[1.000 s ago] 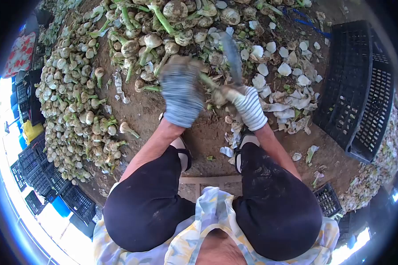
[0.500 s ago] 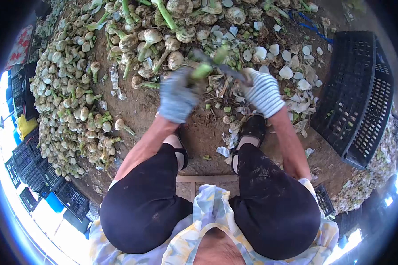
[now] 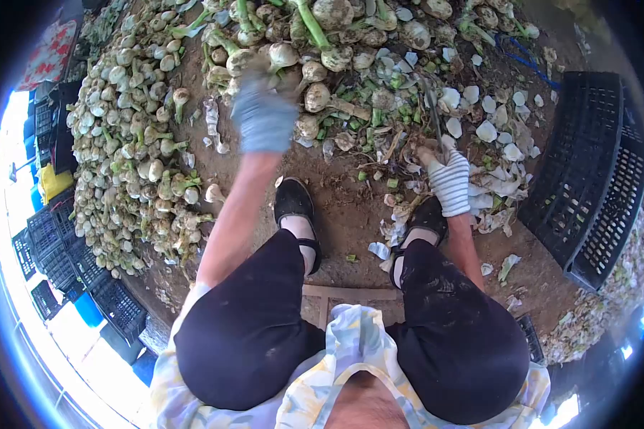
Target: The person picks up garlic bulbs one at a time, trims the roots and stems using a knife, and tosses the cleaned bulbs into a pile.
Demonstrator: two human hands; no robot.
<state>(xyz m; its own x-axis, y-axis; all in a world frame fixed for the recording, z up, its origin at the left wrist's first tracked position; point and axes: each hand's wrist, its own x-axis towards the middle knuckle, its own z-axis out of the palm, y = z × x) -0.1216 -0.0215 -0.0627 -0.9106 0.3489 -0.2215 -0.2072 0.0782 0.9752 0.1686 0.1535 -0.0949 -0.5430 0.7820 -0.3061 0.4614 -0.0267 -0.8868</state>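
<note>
My left hand (image 3: 263, 118), in a pale knitted glove, is over the near edge of the soiled bulbs (image 3: 283, 56); its fingers are smeared by motion. My right hand (image 3: 447, 179), in a striped glove, is closed around the handle of a knife, low over the trimmings. The curved dark blade (image 3: 431, 100) points away from me. Cut green stem pieces (image 3: 406, 112) and white peelings (image 3: 486, 131) lie about the blade. Between the two hands, a bulb with a thick stem (image 3: 318, 98) rests on the soil.
A heap of paler bulbs (image 3: 114, 164) spreads along the left. Nested black crates (image 3: 579, 171) stand at the right, near a blue cord (image 3: 522, 57). More black crates (image 3: 50, 243) are at the far left. My shoes (image 3: 293, 200) are on the soil below the hands.
My left hand has moved left and away from the knife, toward the soiled bulbs. My right hand has gone lower and right, and the blade has swung from pointing left to pointing forward.
</note>
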